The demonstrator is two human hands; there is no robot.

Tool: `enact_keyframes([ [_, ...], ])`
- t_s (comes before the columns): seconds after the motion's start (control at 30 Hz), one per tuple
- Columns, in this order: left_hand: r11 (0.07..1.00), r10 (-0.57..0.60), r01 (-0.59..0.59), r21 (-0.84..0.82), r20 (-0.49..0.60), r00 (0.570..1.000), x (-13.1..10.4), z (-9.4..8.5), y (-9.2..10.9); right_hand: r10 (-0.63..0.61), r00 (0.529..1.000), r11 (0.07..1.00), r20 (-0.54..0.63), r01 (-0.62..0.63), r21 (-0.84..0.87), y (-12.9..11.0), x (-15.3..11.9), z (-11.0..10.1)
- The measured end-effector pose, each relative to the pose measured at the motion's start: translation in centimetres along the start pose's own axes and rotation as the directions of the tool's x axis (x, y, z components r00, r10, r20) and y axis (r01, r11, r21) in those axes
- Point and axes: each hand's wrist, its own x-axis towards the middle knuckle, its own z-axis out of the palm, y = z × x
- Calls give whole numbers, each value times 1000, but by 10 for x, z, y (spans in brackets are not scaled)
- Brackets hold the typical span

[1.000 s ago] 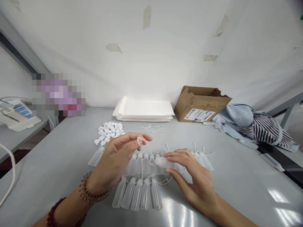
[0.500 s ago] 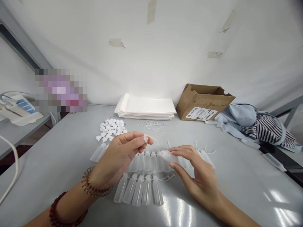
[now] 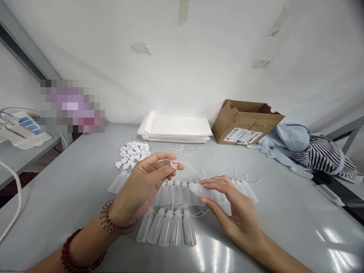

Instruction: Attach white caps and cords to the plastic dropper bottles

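Your table (image 3: 290, 212) has a smooth grey top, with light glaring off its near and right-hand parts. Nearest you, a front row of five clear bottles (image 3: 165, 231) lies flat, necks pointing away from you. Beyond it lies a longer back row of bottles (image 3: 178, 195), partly hidden from view. At your left, behind that row, sits a heap of white caps (image 3: 133, 151). To its right lie loose white looped strips (image 3: 195, 156). Against the wall you have a stack of white envelopes or sheets (image 3: 179, 129), then an open cardboard box (image 3: 244, 121), labelled. Right of it lies bundled blue and striped cloth (image 3: 292, 140).
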Motion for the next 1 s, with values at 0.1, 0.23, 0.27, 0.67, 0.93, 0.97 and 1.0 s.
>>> enact_keyframes([
  [0.1,1000,9,-9,13,7,1000,0,1,-2,29,999,999,22,-30,29,0,-2,2],
  [0.23,977,137,-139,163,22,990,-6,5,-5,77,996,994,51,-81,80,-1,-5,5],
  [0.27,957,176,-178,229,27,984,-8,7,-6,88,995,991,48,-93,93,-2,-6,5],
  [0.67,533,578,-494,687,131,805,-21,20,-21,213,975,957,60,-220,189,-4,-6,4],
  [0.93,504,599,-566,652,208,773,-26,21,-21,207,977,959,42,-211,187,-4,-5,1],
  [0.97,498,601,-584,641,231,765,-26,21,-20,203,978,960,36,-207,189,-3,-5,1],
  [1.0,491,603,-601,631,252,757,-27,22,-20,201,979,960,32,-203,190,-3,-5,1],
])
